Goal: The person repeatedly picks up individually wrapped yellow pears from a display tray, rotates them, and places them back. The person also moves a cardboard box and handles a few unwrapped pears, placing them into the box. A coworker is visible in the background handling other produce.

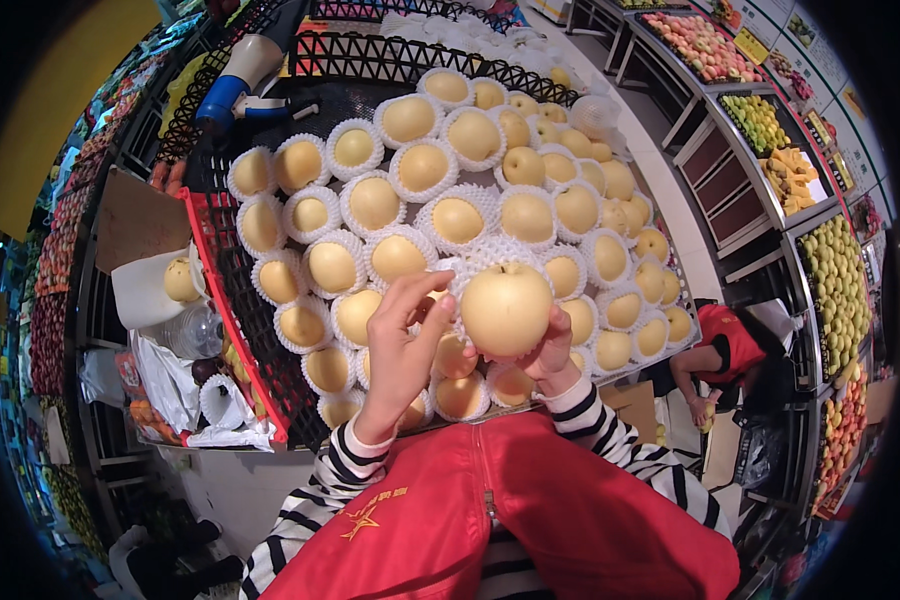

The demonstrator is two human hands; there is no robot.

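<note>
A large round yellow pear (507,308) rests in my right hand (553,346), whose fingers cup it from below and from the right. White foam netting shows behind the fruit. My left hand (408,341) is raised to the left of the pear, thumb and forefinger apart, with nothing seen between them. Beneath and beyond both hands lie rows of yellow pears, many in white foam net sleeves (457,219), on a display stand. Toward the right of the pile some pears (523,166) sit close together. My palms are partly hidden.
Left of the stand are a black plastic crate with a red edge (229,322), a clear plastic bottle (201,334) and white wrapping. A blue and white megaphone (241,82) lies at the upper left. A person in red (727,341) bends down at the right, beside fruit shelves (832,289).
</note>
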